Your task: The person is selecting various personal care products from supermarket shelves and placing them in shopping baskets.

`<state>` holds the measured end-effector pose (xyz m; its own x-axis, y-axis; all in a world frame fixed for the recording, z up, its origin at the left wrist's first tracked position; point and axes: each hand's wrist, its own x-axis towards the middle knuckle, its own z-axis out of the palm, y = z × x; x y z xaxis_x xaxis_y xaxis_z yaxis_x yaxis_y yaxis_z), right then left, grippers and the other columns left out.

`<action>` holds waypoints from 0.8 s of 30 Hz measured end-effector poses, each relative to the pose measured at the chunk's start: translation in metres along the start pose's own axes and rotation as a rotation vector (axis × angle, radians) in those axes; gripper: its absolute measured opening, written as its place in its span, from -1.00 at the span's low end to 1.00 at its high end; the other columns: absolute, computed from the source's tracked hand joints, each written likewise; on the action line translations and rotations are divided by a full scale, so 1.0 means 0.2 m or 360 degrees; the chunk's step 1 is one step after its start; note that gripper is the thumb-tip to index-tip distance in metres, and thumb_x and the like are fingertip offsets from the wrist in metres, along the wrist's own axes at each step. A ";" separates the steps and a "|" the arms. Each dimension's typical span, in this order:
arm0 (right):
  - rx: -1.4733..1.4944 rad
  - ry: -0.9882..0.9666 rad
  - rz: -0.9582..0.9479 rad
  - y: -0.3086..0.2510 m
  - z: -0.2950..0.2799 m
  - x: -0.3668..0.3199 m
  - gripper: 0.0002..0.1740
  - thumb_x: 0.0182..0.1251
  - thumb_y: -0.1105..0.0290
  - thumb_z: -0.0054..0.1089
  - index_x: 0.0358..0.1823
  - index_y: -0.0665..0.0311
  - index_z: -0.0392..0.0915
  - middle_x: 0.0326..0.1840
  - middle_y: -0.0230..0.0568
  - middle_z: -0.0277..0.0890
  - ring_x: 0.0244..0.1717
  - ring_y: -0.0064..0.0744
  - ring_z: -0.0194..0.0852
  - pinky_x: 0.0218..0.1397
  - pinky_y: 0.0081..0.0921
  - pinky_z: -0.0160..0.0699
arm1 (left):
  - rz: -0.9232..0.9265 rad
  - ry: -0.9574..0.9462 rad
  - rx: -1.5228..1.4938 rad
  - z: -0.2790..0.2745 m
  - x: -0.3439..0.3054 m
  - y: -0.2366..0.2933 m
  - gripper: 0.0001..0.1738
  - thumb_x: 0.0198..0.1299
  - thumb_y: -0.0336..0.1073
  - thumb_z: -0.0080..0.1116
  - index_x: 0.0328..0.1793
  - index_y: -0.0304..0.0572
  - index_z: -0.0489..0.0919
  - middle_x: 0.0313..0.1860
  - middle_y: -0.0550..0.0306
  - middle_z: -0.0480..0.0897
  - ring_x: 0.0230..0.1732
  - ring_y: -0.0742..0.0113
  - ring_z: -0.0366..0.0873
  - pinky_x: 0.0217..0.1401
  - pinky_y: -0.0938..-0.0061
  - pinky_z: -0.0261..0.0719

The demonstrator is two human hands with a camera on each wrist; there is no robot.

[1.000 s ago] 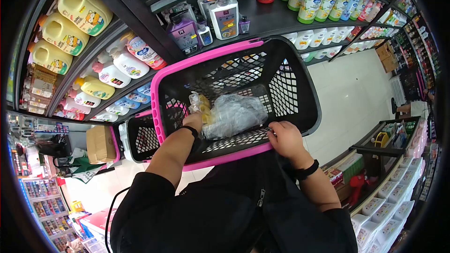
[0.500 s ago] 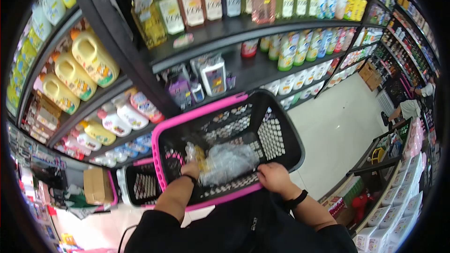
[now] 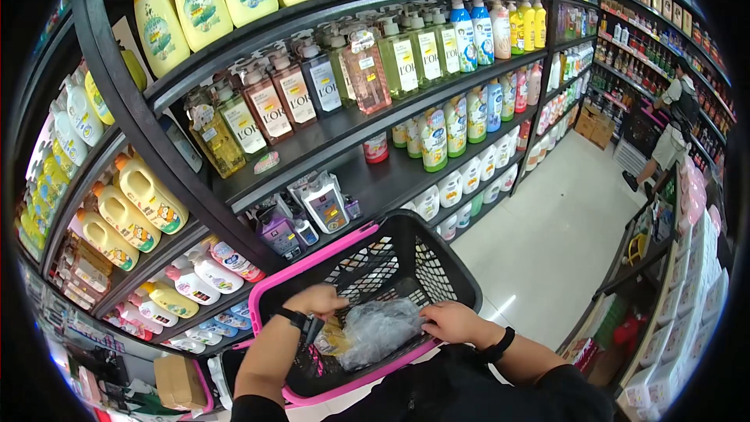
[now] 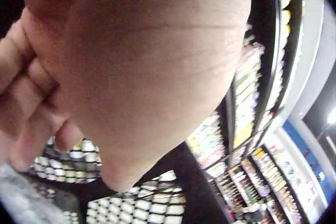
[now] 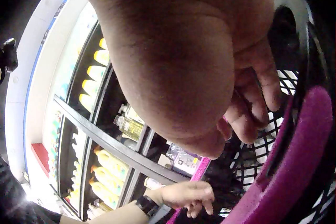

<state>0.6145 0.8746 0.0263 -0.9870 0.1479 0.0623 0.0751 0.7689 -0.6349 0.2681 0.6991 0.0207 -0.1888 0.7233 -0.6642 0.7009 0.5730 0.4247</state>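
Observation:
A black shopping basket point(image 3: 461, 285) with a pink handle stands in front of me in the head view. Inside it lie a crumpled clear plastic bag point(image 3: 381, 332) and a yellowish item in clear wrapping point(image 3: 334, 337). My left hand point(image 3: 316, 301) is over the basket's left part, above the yellowish item; its fingers are loosely bent and nothing is in them. At the near rim, my right hand point(image 3: 455, 322) reaches over the edge with its fingertips beside the plastic bag. In the right wrist view its fingers hang relaxed near the pink handle point(image 5: 294, 161), holding nothing.
Shelves hold pump bottles point(image 3: 312, 86), yellow jugs point(image 3: 152, 195) and purple-labelled packs point(image 3: 324, 203) just behind the basket. A cardboard box point(image 3: 180, 381) is at lower left. Shelves with white tubs point(image 3: 680, 305) run along the right, and a person point(image 3: 668, 125) stands down the aisle.
My left hand has risen from the yellowish item inside the basket and holds nothing. The right hand stays at the near rim. The head view has tilted up, showing more shelves.

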 end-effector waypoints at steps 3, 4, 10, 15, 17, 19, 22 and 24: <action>0.0009 0.0049 -0.0078 0.08 -0.12 -0.01 -0.69 0.30 0.22 0.21 -0.04 0.25 0.56 -0.23 0.04 0.62 -0.13 0.12 0.61 -0.06 -0.07 0.58 | 0.0300 0.0618 -0.0402 -0.30 -0.03 0.28 -0.60 0.35 0.01 0.21 -0.22 -0.24 0.62 -0.54 0.18 0.65 -0.59 0.38 0.61 -0.51 0.42 0.53; 0.0091 0.0089 -0.0117 0.08 -0.16 -0.02 -0.69 0.31 0.22 0.21 -0.04 0.25 0.56 -0.25 0.03 0.62 -0.16 0.12 0.61 -0.06 -0.07 0.58 | 0.0358 0.0819 -0.0540 -0.42 -0.07 0.42 -0.68 0.34 -0.08 0.25 -0.22 -0.21 0.60 -0.53 0.19 0.65 -0.55 0.43 0.60 -0.48 0.45 0.53; 0.0841 0.0012 0.0003 0.26 -0.29 -0.19 -0.68 0.42 0.31 0.26 0.11 0.29 0.58 -0.13 -0.21 0.68 -0.09 -0.32 0.67 0.01 -0.44 0.61 | 0.0821 0.1804 -0.0666 -1.13 0.23 0.85 -0.77 0.35 -0.32 0.24 0.02 -0.26 0.54 -0.27 0.26 0.61 -0.29 0.50 0.54 -0.22 0.54 0.55; 0.1229 0.0084 0.0197 0.49 -0.45 -0.35 -0.69 0.44 0.30 0.27 0.11 0.29 0.58 -0.11 -0.25 0.68 -0.08 -0.46 0.64 -0.06 -0.50 0.61 | 0.0542 0.2217 -0.0733 -1.51 0.56 1.12 -0.32 0.23 -0.19 0.35 0.36 -0.43 0.34 0.12 -0.10 0.58 0.11 0.24 0.56 0.11 0.43 0.56; 0.1274 0.0162 0.0337 0.59 -0.49 -0.39 -0.72 0.44 0.32 0.26 0.09 0.26 0.59 -0.11 -0.29 0.68 -0.11 -0.49 0.63 -0.10 -0.51 0.62 | 0.0587 0.2065 -0.0965 -1.58 0.63 1.20 -0.29 0.22 -0.21 0.34 0.38 -0.43 0.32 0.17 -0.11 0.57 0.12 0.18 0.57 0.07 0.40 0.60; 0.1212 0.0254 0.0380 0.65 -0.53 -0.42 -0.73 0.44 0.31 0.26 0.07 0.25 0.60 -0.12 -0.31 0.67 -0.13 -0.50 0.61 -0.11 -0.52 0.61 | 0.0571 0.2113 -0.1160 -1.58 0.69 1.26 -0.22 0.11 -0.21 0.42 0.37 -0.40 0.32 0.17 -0.13 0.60 0.15 0.16 0.61 0.21 0.33 0.55; 0.1209 0.0330 0.0467 0.74 -0.54 -0.46 -0.74 0.42 0.30 0.28 0.04 0.25 0.61 -0.15 -0.31 0.68 -0.17 -0.52 0.59 -0.13 -0.53 0.59 | 0.0854 0.2087 -0.1313 -1.56 0.69 1.36 -0.34 0.20 -0.38 0.35 0.36 -0.35 0.27 0.15 -0.07 0.59 0.14 0.19 0.59 0.23 0.31 0.54; 0.1234 0.0340 0.0513 0.80 -0.52 -0.47 -0.74 0.41 0.30 0.29 0.03 0.26 0.62 -0.17 -0.30 0.68 -0.19 -0.54 0.58 -0.14 -0.54 0.59 | 0.0963 0.2003 -0.1259 -1.62 0.76 1.24 -0.37 0.22 -0.38 0.34 0.34 -0.36 0.27 0.16 -0.08 0.58 0.11 0.19 0.58 0.25 0.31 0.53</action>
<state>0.7349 1.0479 -0.0005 -0.8807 0.4591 -0.1169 0.1517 0.0396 -0.9876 0.1912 1.0765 0.2243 -0.7282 0.5200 0.4466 0.4399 -0.1450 0.8862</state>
